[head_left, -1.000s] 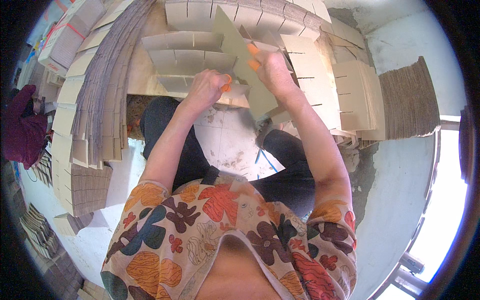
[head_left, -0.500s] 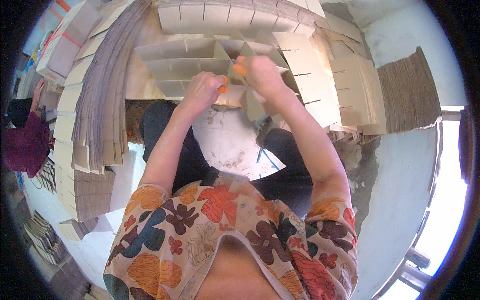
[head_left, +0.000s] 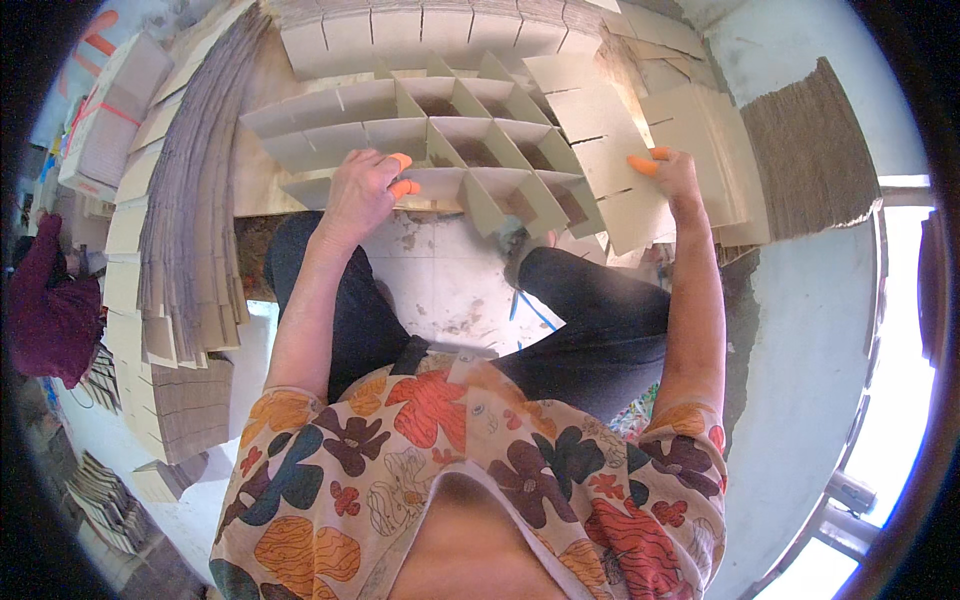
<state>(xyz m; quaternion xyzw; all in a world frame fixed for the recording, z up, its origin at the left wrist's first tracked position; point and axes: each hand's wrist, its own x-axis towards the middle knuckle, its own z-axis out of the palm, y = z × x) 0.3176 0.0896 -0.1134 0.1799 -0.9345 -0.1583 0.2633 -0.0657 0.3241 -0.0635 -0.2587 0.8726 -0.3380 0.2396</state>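
Observation:
A grid of interlocked cardboard dividers stands in front of me, its cells formed at the right and long strips running left. My left hand, with orange covers on its thumb and a finger, is closed at the near strip on the grid's left side. Just right of the grid lies a pile of slotted cardboard strips. My right hand, also with orange-covered fingertips, pinches the right edge of the top strip there. Part of what each hand grips is hidden behind the fingers.
Tall stacks of slotted cardboard line the left side, and another row stands behind the grid. Further cardboard piles stand at the right near the wall. A white box and a person in maroon are at the far left.
My right hand has moved right, away from the grid, to the slotted strips. My left hand has shifted a little left along the dividers. The grid's cells now show more clearly.

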